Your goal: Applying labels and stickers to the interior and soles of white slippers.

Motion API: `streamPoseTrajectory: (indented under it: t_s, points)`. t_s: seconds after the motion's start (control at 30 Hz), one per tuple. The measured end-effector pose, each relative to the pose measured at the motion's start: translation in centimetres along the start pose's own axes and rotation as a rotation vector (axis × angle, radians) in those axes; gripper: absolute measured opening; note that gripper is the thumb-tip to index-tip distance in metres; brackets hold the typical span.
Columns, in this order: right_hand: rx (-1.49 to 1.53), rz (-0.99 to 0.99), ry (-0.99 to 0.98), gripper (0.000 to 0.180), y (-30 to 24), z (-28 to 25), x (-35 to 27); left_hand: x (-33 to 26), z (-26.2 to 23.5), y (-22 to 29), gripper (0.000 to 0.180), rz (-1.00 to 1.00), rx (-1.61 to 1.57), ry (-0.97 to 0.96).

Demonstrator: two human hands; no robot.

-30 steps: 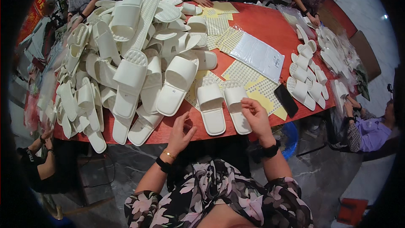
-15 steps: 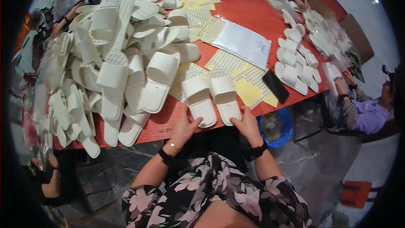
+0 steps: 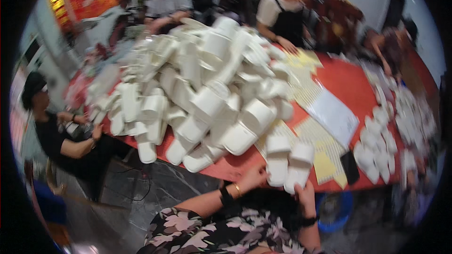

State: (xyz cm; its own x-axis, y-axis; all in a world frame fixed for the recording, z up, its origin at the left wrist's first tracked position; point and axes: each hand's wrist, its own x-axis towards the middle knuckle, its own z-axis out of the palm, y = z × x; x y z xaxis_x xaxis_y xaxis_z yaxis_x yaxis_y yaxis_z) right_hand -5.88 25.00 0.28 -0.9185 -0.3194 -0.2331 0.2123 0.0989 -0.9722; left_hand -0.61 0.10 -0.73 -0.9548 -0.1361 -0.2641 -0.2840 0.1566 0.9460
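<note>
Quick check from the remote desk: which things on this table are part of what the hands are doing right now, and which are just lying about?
In hand:
- pair of white slippers
- left hand
- right hand

Lying about:
- big slipper pile
- yellow sheets
- white sheet stack
- black phone
- paired slippers at right

a blurred look down at a red desk (image 3: 358, 89) heaped with a big pile of white slippers (image 3: 207, 89). at its near edge the left hand (image 3: 253, 178) touches the heel of one white slipper (image 3: 278, 160), and the right hand (image 3: 305, 192) grips the heel of its twin (image 3: 298, 165) just beside it. yellow sheets (image 3: 325, 160) and a white sheet (image 3: 335, 116) lie to the right, with a dark phone (image 3: 350, 167) and rows of smaller white slippers (image 3: 376, 148). other people sit around the desk
</note>
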Motion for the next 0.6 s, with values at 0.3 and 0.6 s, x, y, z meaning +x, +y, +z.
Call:
streamPoseTrajectory:
  t_s: [0.3, 0.6]
  points:
    - [0.121, 0.124, -0.16, 0.029, 1.0, 1.6, -1.2, -2.2, -0.3, -0.8, 0.058, -0.036, -0.422, 0.137]
    - [0.157, 0.086, -0.156, 0.021, -3.2, 2.5, 0.8, -2.9, -3.9, 1.9, 0.057, -0.17, -0.433, 0.137]
